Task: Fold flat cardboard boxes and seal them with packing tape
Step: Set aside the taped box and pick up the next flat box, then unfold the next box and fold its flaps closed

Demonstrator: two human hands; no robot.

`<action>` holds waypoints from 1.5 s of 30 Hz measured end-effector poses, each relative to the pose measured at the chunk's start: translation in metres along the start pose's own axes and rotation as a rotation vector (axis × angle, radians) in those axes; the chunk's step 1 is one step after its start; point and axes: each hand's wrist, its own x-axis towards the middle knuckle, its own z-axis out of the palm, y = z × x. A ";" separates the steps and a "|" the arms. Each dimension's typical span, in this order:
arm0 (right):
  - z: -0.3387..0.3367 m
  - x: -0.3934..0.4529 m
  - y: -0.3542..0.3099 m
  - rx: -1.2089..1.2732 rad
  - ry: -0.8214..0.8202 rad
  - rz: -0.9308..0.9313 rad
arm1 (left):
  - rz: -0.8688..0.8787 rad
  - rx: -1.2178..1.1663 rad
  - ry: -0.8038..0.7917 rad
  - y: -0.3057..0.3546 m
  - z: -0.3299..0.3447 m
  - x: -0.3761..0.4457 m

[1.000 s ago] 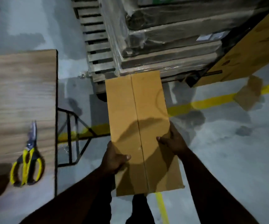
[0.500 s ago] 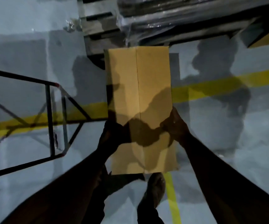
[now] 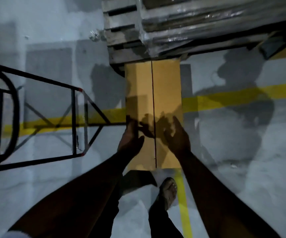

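Box: your cardboard box [image 3: 166, 93] is folded into a long block and sits in the middle of the scene, running from near you to the far pallet, its two top flaps meeting along a dark centre seam.
Left hand: your left hand [image 3: 130, 138] is at the box's near left edge, fingers down the left side and thumb lying on the top flap, so it holds that edge.
Right hand: your right hand [image 3: 176, 134] is over the near right flap with fingers spread and relaxed; you cannot tell from this view whether it touches the cardboard, and it grips nothing.
Foot: your foot [image 3: 168, 193] is on the floor just near of the box.
Floor: grey concrete [image 3: 241, 169] with a yellow line [image 3: 233, 97] crossing left to right under the box.
Far side: a wooden pallet [image 3: 121, 23] carries a wrapped stack [image 3: 207, 18], just beyond the box's far end.
Left side: a black metal frame [image 3: 73, 121] stands left of the box.
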 end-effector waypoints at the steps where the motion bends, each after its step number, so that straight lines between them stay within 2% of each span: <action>1: -0.012 -0.015 -0.028 0.094 -0.046 0.032 | 0.025 0.018 0.018 0.014 -0.013 -0.019; 3: -0.044 -0.052 -0.082 0.191 -0.150 0.052 | 0.067 -0.116 0.027 0.057 -0.043 -0.071; 5: -0.075 -0.098 -0.133 0.209 -0.144 0.002 | 0.031 -0.320 0.038 0.096 -0.079 -0.136; 8: -0.120 -0.175 -0.197 0.219 -0.037 -0.035 | 0.102 -0.408 0.059 0.142 -0.136 -0.229; 13: -0.148 -0.280 -0.306 0.234 0.008 -0.168 | 0.226 -0.589 0.138 0.160 -0.223 -0.349; 18: -0.120 -0.354 -0.394 0.388 -0.005 -0.260 | 0.296 -0.681 0.287 0.122 -0.290 -0.423; 21: -0.075 -0.401 -0.448 0.418 -0.045 -0.311 | 0.322 -0.728 0.334 0.065 -0.337 -0.470; 24: -0.003 -0.444 -0.497 0.442 -0.048 -0.314 | 0.308 -0.738 0.402 -0.018 -0.390 -0.516; 29: 0.115 -0.507 -0.570 0.432 -0.146 -0.299 | 0.154 -0.783 0.566 -0.156 -0.463 -0.596; 34: 0.223 -0.540 -0.638 0.396 -0.273 -0.339 | 0.031 -0.688 0.635 -0.261 -0.533 -0.640; 38: 0.318 -0.546 -0.673 0.368 -0.363 -0.316 | -0.057 -0.625 0.604 -0.337 -0.584 -0.647; 45: 0.483 -0.534 -0.727 0.318 -0.488 -0.232 | -0.169 -0.594 0.480 -0.473 -0.688 -0.612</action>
